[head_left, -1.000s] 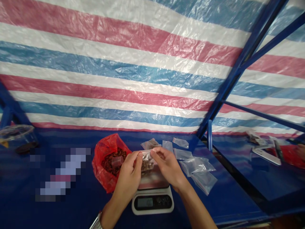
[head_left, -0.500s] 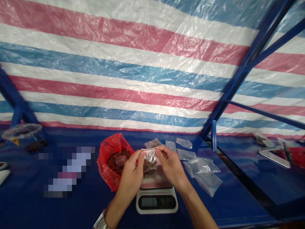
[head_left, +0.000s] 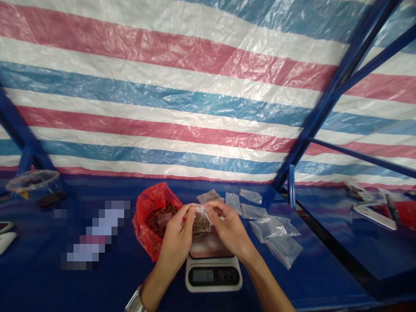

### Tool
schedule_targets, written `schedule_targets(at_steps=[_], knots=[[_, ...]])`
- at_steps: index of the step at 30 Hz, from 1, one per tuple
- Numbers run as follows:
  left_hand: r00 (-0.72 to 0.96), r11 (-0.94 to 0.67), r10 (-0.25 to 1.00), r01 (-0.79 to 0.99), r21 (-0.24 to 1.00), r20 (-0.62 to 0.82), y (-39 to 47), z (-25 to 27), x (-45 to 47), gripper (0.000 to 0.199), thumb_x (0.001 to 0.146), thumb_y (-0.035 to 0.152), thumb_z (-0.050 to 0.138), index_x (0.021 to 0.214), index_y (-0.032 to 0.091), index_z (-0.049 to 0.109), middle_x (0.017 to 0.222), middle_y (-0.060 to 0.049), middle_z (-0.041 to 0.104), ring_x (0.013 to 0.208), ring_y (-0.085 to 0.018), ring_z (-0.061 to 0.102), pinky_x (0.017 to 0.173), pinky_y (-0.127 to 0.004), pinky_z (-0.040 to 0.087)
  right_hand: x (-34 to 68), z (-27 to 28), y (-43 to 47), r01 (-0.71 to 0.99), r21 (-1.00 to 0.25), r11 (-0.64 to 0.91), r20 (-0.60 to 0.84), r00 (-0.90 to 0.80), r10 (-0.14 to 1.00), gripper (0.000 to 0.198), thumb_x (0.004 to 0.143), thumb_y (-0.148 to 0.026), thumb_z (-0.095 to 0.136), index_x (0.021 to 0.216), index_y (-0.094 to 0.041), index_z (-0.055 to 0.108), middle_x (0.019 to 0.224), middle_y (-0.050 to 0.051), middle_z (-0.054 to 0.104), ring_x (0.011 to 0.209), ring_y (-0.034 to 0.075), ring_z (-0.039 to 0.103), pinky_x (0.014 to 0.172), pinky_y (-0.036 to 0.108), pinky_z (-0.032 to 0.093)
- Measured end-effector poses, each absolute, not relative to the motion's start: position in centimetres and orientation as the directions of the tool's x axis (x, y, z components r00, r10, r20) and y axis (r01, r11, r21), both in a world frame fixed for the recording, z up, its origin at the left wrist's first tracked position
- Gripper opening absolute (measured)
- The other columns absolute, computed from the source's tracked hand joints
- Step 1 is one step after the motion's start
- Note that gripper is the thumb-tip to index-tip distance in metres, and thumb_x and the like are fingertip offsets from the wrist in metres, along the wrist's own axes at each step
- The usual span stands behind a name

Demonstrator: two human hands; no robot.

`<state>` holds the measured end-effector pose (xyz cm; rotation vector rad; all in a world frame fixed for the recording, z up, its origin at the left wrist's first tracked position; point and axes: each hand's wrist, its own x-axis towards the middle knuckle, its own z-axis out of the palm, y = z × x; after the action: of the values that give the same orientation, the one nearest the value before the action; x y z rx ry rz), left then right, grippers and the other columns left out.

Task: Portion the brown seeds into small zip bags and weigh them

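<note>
Between my two hands is a small clear zip bag [head_left: 201, 224] with brownish bits in its lower part. My left hand [head_left: 180, 232] pinches the left end of its top edge, and my right hand [head_left: 229, 225] pinches the top edge close by. The bag hangs over the plate of a white digital scale [head_left: 213, 286], whose display seems to read 0.0. Just left of my left hand, a red plastic bag [head_left: 143, 219] stands open, holding dark reddish-brown pieces and a small clear scoop or cup [head_left: 165, 219].
Several clear zip bags [head_left: 274, 227] lie to the right of the scale, and a filled-looking one [head_left: 209, 196] lies behind it. A clear round tub [head_left: 35, 186] stands at far left. A blue frame post [head_left: 312, 117] rises behind, before a striped sheet [head_left: 162, 125].
My right hand has slid a little left along the bag's top edge, closer to my left hand. Both hands keep hold of the zip bag.
</note>
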<state>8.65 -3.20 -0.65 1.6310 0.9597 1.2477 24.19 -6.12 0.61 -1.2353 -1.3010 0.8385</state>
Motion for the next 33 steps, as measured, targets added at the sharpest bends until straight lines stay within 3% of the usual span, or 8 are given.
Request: schedule_targets(at_steps=[6,15,22,26,33], knots=[[0.199,-0.31,0.937,0.093,0.946,0.288,-2.9,-1.0,8.4,0.045,0.098,0.057,0.051,0.102,0.019,0.074,0.1,-0.008,0.08,0.09,-0.024,0.073,0.085,-0.032,0.057,23.9,0.5,-6.1,0.115,-0.979,0.166,0.178,0.112,0.978,0.041,0.09,-0.058,0.069,0.099,-0.019,0.075,0.091,0.005,0.074,0.082,0.021,0.065,0.077,0.034,0.05],[0.243,-0.36,0.914,0.11,0.927,0.326,-3.5,-0.4,8.7,0.037,0.097,0.049,0.055,0.106,0.02,0.075,0.097,-0.006,0.079,0.087,-0.022,0.073,0.087,-0.032,0.058,23.3,0.5,-5.6,0.163,-0.951,0.263,0.299,0.26,0.918,0.026,0.089,-0.046,0.067,0.083,-0.021,0.062,0.078,-0.002,0.062,0.075,0.016,0.055,0.071,0.029,0.041],[0.223,-0.341,0.922,0.079,0.937,0.317,-3.0,-0.7,8.7,0.035,0.097,0.05,0.058,0.106,0.019,0.074,0.11,-0.009,0.08,0.105,-0.025,0.074,0.095,-0.034,0.057,22.8,0.5,-5.4,-0.007,-0.985,0.175,0.172,0.156,0.973,0.037,0.086,-0.055,0.073,0.09,-0.019,0.071,0.088,0.003,0.07,0.082,0.019,0.061,0.076,0.03,0.048],[0.226,-0.349,0.917,0.052,0.936,0.329,-2.9,-0.8,8.8,0.033,0.096,0.049,0.059,0.105,0.02,0.073,0.107,-0.008,0.079,0.1,-0.024,0.074,0.091,-0.033,0.058,22.5,0.6,-5.5,0.011,-0.983,0.183,0.181,0.211,0.96,0.037,0.087,-0.055,0.072,0.086,-0.019,0.07,0.082,0.001,0.069,0.074,0.017,0.059,0.07,0.028,0.047],[0.188,-0.369,0.918,0.086,0.925,0.348,-2.9,-0.3,8.4,0.03,0.094,0.048,0.063,0.095,0.02,0.073,0.095,-0.004,0.078,0.09,-0.021,0.073,0.085,-0.03,0.057,22.5,0.8,-5.5,0.078,-0.97,0.229,0.239,0.171,0.956,0.033,0.089,-0.052,0.07,0.092,-0.02,0.075,0.094,0.004,0.074,0.09,0.02,0.066,0.084,0.031,0.052]])
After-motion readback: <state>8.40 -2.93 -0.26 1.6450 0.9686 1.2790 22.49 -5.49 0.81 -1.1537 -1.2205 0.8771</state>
